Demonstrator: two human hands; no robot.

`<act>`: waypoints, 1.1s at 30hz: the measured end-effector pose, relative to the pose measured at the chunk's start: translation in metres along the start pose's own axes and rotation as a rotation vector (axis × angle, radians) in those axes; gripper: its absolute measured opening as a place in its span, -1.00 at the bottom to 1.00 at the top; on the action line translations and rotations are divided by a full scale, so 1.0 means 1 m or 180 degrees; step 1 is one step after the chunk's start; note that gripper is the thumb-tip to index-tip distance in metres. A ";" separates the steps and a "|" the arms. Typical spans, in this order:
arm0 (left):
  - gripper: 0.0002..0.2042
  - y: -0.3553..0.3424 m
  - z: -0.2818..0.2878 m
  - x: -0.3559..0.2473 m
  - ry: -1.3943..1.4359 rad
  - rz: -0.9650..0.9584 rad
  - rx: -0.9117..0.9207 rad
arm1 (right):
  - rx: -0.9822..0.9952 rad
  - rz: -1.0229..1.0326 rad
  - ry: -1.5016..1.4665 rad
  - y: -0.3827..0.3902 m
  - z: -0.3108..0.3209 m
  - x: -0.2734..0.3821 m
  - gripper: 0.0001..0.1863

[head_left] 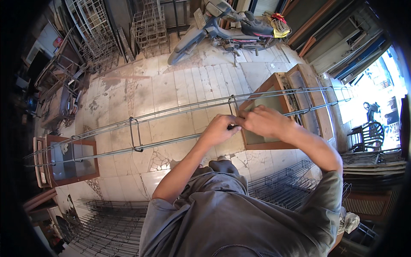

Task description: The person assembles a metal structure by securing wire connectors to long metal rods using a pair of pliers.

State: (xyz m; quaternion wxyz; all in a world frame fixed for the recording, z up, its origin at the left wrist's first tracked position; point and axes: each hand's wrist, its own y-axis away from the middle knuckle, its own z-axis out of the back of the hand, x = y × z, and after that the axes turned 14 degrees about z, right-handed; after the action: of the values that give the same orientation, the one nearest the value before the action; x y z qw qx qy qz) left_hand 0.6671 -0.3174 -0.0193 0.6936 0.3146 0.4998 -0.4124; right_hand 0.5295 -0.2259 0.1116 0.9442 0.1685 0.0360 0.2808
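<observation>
— Steel rod is under your fingers, then? What has each hand got?

— Your left hand [220, 127] is curled almost closed, fingertips pinched on the near rod of the long rebar cage [171, 126], just beside a rectangular stirrup [233, 112]. Your right hand [261, 121] is also nearly closed, thumb and fingers gripping the same spot, knuckles up. The 2 hands touch each other at the fingertips. Whether a tie wire sits between them, you cannot tell; it is hidden.

— Where does the cage lie, and how many parts can you count?

— It runs across the whole view, from lower left to upper right, resting on 2 wooden cabinets with glass fronts: one [70, 160] at your left, one [274, 107] under your hands. You can see about 4 long rods and at least 4 stirrups; another stirrup [136, 135] stands well to the left of your hands.

— And your arms?

— Both forearms rise from the lower edge, elbows bent outward, wrists meeting at the middle of the cage. Your right elbow juts wide to the right; your left forearm slants up from your grey shirt [231, 218].

— Anything else around?

— 1 motorbike [231, 28] stands on the tiled floor [171, 85] beyond, with wire racks [150, 28] beside it, and flat wire mesh panels [107, 225] lie near your feet.
</observation>
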 end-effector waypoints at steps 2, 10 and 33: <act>-0.78 -0.001 0.001 -0.003 0.0007 0.0137 0.0061 | 0.0162 0.0019 -0.0023 -0.010 0.005 -0.003 -0.64; -0.78 -0.005 -0.005 0.003 -0.0386 0.0107 -0.0341 | -0.0230 0.0043 -0.0270 -0.025 0.005 -0.006 -0.84; -0.87 -0.003 0.000 -0.007 0.0201 0.0542 0.0031 | -0.3083 -0.1602 -0.1322 -0.002 -0.107 0.034 -0.84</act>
State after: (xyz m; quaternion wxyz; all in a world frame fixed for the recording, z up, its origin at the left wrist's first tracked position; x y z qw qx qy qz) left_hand 0.6634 -0.3167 -0.0125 0.7085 0.3723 0.4909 -0.3443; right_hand 0.5420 -0.1768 0.0107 0.9386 -0.2446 -0.2434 -0.0067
